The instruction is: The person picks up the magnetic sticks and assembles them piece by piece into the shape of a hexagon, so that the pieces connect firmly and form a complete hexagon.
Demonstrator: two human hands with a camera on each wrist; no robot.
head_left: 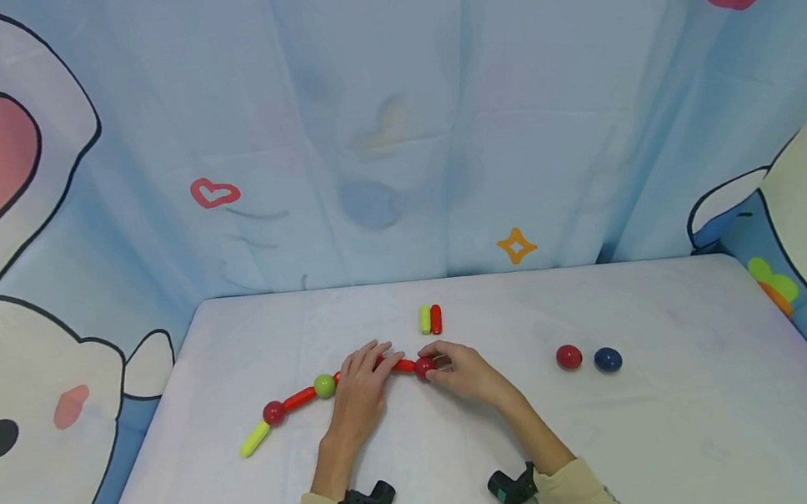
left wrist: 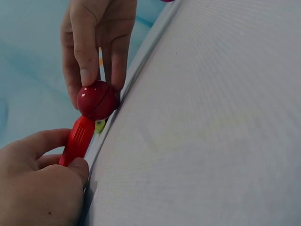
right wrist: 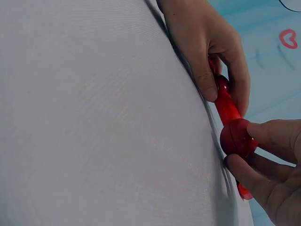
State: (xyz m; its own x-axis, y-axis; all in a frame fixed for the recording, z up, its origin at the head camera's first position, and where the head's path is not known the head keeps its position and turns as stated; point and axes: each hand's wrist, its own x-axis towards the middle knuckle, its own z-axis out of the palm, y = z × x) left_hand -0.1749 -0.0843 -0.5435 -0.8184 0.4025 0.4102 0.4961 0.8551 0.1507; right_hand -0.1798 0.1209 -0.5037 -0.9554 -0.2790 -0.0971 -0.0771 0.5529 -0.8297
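A chain of balls and rods runs across the table, with a yellow-green rod (head_left: 255, 439), a red ball (head_left: 274, 412), a red rod (head_left: 299, 399) and a green ball (head_left: 324, 386) at its left. My left hand (head_left: 359, 396) covers the chain's middle. In the left wrist view its thumb and fingers pinch a faceted red rod (left wrist: 78, 140). Against that rod's far end sits a glossy red ball (left wrist: 97, 100), pinched by my right hand (head_left: 468, 372). Another red ball (right wrist: 222, 84) shows partly between the left hand's fingers in the right wrist view.
Behind the hands lie a loose yellow-green rod (head_left: 424, 319) and a loose red rod (head_left: 436, 319), side by side. To the right sit a loose red ball (head_left: 568, 357) and a dark blue ball (head_left: 607, 360). A blue patterned curtain (head_left: 387, 119) hangs behind the white table (head_left: 696, 418).
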